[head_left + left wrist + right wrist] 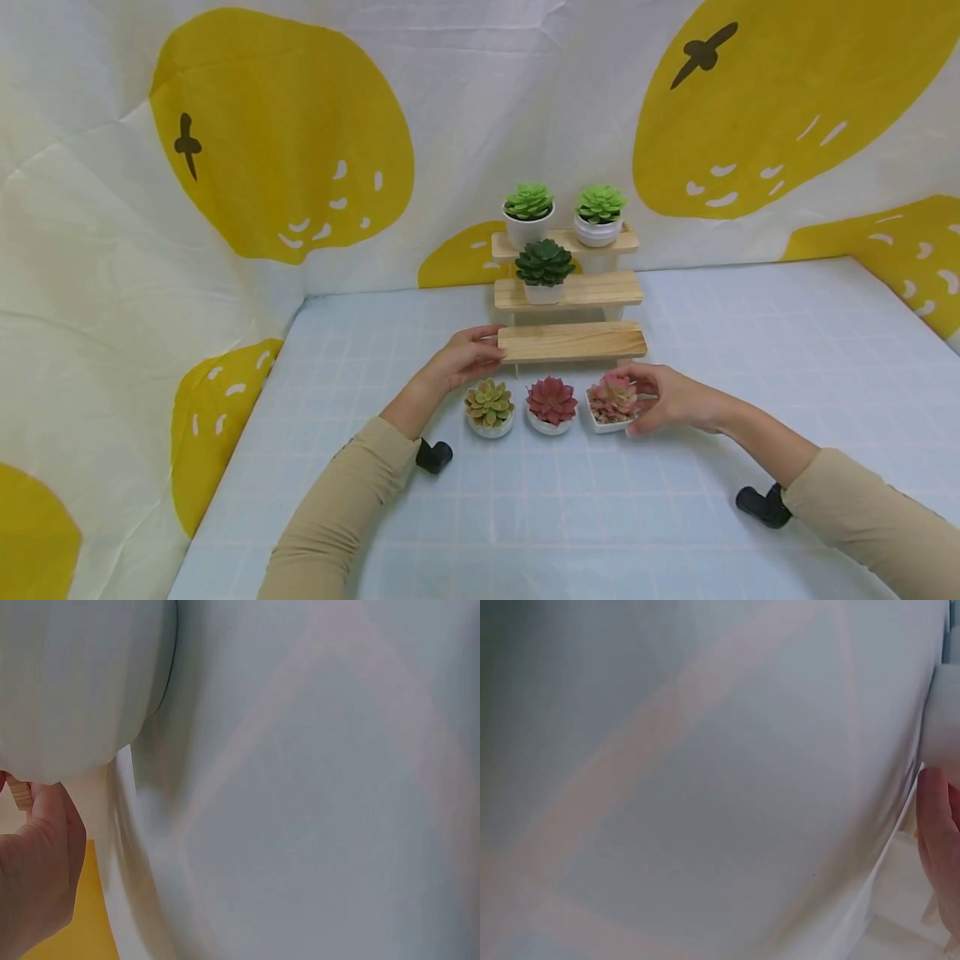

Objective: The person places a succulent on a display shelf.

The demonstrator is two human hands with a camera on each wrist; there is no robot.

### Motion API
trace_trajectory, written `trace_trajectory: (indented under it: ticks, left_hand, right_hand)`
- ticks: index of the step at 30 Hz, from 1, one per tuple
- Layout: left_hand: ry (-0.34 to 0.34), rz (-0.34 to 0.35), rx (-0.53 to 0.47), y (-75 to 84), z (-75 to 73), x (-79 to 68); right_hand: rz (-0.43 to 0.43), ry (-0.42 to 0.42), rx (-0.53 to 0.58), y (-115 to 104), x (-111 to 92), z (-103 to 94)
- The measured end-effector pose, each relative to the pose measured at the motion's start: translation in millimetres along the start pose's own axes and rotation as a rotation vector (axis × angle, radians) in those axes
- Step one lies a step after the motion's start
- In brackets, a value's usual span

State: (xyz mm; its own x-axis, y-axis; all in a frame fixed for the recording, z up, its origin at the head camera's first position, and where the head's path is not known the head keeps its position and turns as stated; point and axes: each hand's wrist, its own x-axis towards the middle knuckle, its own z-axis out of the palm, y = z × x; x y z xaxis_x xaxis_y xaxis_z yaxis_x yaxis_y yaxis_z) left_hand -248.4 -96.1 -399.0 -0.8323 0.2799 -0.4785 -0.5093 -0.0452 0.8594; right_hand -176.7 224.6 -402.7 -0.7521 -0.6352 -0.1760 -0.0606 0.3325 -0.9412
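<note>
My left hand (pixel 463 360) grips the left end of the lowest step of a three-tier wooden stand (pixel 573 342). In the left wrist view a bit of wood (pixel 20 795) shows at its fingers, beside a large pale pot (pixel 75 682). My right hand (pixel 675 398) holds a pink succulent (pixel 613 398) in a square white pot, thumb in front and fingers behind. A white pot wall (pixel 941 720) meets the fingertips in the right wrist view. Left of it stand a dark red succulent (pixel 551 401) and a yellow-green succulent (pixel 490 403), both in round white pots.
Two bright green succulents, one left (pixel 528 202) and one right (pixel 600 205), occupy the top step. A dark green succulent (pixel 544 263) sits on the middle step's left half. Behind the pale blue checked cloth (pixel 510 533) hangs a lemon-print curtain (pixel 480 108).
</note>
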Motion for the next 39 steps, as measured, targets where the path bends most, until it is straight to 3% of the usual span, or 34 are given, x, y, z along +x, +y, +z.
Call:
trace_trajectory:
  ticks: [20,28,39]
  left_hand:
    - [-0.007,-0.006,-0.005,2.5,0.8,0.7]
    - [-0.031,0.017,-0.005,0.9,-1.4,-1.3]
    - [-0.006,-0.013,-0.029,2.2,1.4,-0.8]
  right_hand:
    - [0.044,0.026,0.078,-1.0,0.5,2.1]
    - [0.020,0.067,0.037,-3.0,-2.1,-1.6]
    - [0.051,0.102,0.056,-18.1,-6.3,-9.4]
